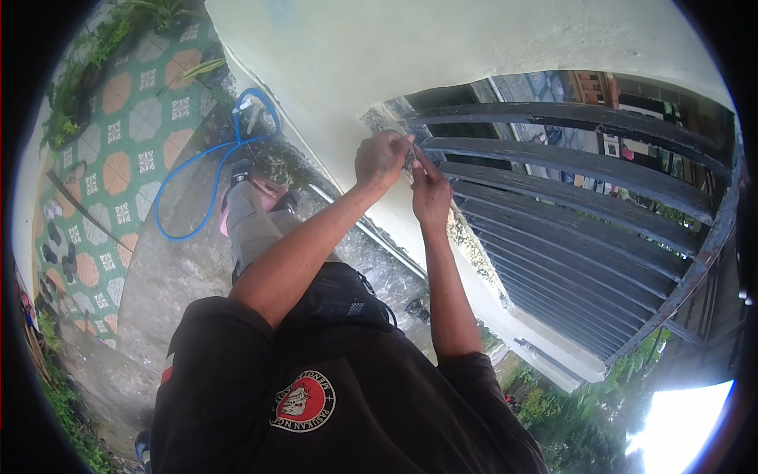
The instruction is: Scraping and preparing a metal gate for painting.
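My left hand [380,162] and my right hand [432,193] are raised close together at the edge of an opening in the pale wall [316,71]. The left fingers are closed in a pinch, with the tips turned toward the right hand. On the right, the fingers are also pressed together and point up beside the left fingertips. Whatever lies between them is too small to make out. Just beyond the hands are the ends of several dark grey slats [568,158] that span the opening. Rough, chipped plaster [466,237] runs along its edge below my right hand.
A blue hose [186,235] loops over the concrete floor [178,292] from a tap [254,99] at the wall. A pink item [264,193] is by my feet. Patterned tiles [118,166] with several shoes [67,257] lie left, greenery [572,419] lower right.
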Demonstrator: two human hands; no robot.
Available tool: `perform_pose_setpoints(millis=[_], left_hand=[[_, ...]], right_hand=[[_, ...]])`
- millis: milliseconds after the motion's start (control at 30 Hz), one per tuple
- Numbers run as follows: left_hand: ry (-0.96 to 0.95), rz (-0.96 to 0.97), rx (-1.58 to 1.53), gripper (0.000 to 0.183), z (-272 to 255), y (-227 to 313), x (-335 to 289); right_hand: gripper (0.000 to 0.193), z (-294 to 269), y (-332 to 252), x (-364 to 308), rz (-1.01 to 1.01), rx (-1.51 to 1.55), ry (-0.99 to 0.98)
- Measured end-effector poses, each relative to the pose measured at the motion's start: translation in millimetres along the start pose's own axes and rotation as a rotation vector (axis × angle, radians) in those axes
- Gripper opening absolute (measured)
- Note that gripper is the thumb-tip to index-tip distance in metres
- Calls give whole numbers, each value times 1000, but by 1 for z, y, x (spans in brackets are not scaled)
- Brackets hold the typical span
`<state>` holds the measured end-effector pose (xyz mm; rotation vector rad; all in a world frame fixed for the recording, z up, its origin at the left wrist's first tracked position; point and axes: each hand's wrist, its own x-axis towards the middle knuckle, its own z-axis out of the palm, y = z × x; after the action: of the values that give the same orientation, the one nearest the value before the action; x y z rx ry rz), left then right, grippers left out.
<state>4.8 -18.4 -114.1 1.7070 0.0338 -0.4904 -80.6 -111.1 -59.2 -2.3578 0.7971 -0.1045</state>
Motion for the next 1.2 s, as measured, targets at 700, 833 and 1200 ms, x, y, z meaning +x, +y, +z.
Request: perform_pose_setpoints(millis=[700,833,1200], left_hand=[[-223,107,-249,36,-7,36,-5],[-238,128,-313,35,4,49,-15],[-174,119,-161,31,-4,47,-9]], right_hand=[[37,-71,-57,3,194,-294,-133],[36,-74,-25,3,-34,-167,1],[36,-75,-31,11,133,-247,-109]])
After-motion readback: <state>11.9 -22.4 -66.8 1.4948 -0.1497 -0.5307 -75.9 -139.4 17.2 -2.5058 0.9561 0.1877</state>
